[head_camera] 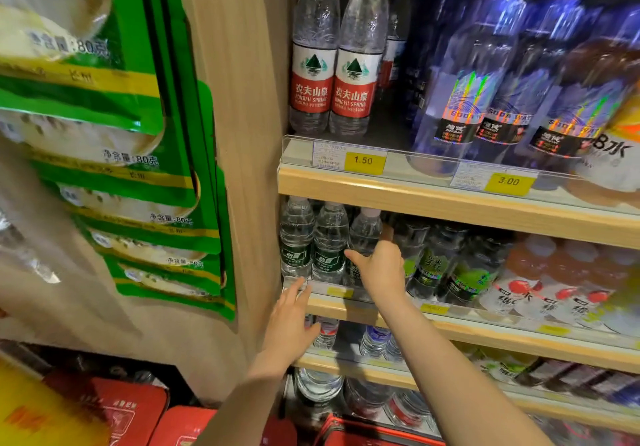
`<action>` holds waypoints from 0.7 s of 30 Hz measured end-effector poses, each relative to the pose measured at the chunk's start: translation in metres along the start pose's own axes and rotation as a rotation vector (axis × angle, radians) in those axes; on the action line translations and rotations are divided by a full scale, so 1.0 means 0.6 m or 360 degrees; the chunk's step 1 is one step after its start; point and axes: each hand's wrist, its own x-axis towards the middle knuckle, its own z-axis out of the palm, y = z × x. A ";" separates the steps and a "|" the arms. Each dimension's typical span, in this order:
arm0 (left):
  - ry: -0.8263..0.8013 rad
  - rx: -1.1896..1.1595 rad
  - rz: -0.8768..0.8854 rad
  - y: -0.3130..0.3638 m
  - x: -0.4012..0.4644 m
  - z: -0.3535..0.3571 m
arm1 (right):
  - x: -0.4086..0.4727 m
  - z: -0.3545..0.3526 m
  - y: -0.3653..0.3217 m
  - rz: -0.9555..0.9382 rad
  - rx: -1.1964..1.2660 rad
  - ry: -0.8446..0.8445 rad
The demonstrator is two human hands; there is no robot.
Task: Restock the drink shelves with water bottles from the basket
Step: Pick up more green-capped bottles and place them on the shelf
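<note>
Seating a green-label water bottle (pixel 360 237) on the second shelf (pixel 450 203): your right hand (pixel 381 269) apparently grips it; your left hand (pixel 291 321), fingers straight, rests below. Next, push it flush with its neighbours.

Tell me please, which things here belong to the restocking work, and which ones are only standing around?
Belong to the job:
- green-label water bottles on the second shelf
- third bottle in that row, held by the right hand
- left hand, fingers on the shelf rail
- red basket, bottom edge

Just around:
- red-label water bottles
- soda water bottles
- green snack packets
- 1.50 price tag
</note>
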 end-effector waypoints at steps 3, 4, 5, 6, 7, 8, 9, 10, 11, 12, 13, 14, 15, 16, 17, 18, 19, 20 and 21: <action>0.0008 -0.0076 0.0012 0.009 0.005 -0.011 | -0.002 -0.009 -0.006 -0.0011 -0.0215 -0.0043; 0.0020 -0.0095 0.0032 0.013 0.007 -0.014 | -0.004 -0.014 -0.009 -0.0010 -0.0284 -0.0065; 0.0027 -0.0109 0.0052 0.017 0.009 -0.017 | -0.006 -0.019 -0.012 -0.0022 -0.0349 -0.0086; 0.0029 -0.0118 0.0071 0.022 0.010 -0.020 | -0.008 -0.024 -0.015 -0.0043 -0.0390 -0.0096; 0.0028 -0.0133 0.0087 0.026 0.011 -0.021 | -0.010 -0.029 -0.016 -0.0065 -0.0415 -0.0091; 0.0026 -0.0147 0.0101 0.029 0.011 -0.022 | -0.012 -0.036 -0.018 -0.0084 -0.0441 -0.0069; 0.0027 -0.0157 0.0112 0.031 0.011 -0.022 | -0.014 -0.040 -0.019 -0.0111 -0.0472 -0.0034; 0.0029 -0.0159 0.0122 0.033 0.011 -0.022 | -0.015 -0.045 -0.019 -0.0142 -0.0503 -0.0001; 0.0030 -0.0156 0.0130 0.033 0.012 -0.021 | -0.016 -0.047 -0.017 -0.0168 -0.0514 0.0016; 0.0036 -0.0150 0.0138 0.033 0.014 -0.020 | -0.014 -0.046 -0.015 -0.0191 -0.0512 0.0019; 0.0046 -0.0139 0.0143 0.033 0.015 -0.018 | -0.014 -0.044 -0.014 -0.0206 -0.0508 0.0008; 0.0064 -0.0122 0.0151 0.033 0.017 -0.016 | -0.013 -0.040 -0.013 -0.0214 -0.0503 -0.0008; 0.0082 -0.0096 0.0161 0.031 0.019 -0.014 | -0.013 -0.036 -0.012 -0.0225 -0.0487 -0.0004; 0.0096 -0.0059 0.0174 0.029 0.020 -0.011 | -0.012 -0.030 -0.010 -0.0231 -0.0443 0.0012; 0.0108 -0.0017 0.0187 0.026 0.020 -0.007 | -0.011 -0.024 -0.007 -0.0236 -0.0368 0.0033; 0.0116 0.0017 0.0199 0.023 0.020 -0.004 | -0.012 -0.020 -0.004 -0.0240 -0.0282 0.0048; 0.0117 0.0044 0.0207 0.020 0.018 -0.001 | -0.014 -0.017 -0.001 -0.0254 -0.0206 0.0070; 0.0113 0.0066 0.0209 0.017 0.017 0.001 | -0.017 -0.015 0.003 -0.0276 -0.0158 0.0093; 0.0111 0.0093 0.0210 0.013 0.015 0.003 | -0.020 -0.014 0.008 -0.0320 -0.0124 0.0127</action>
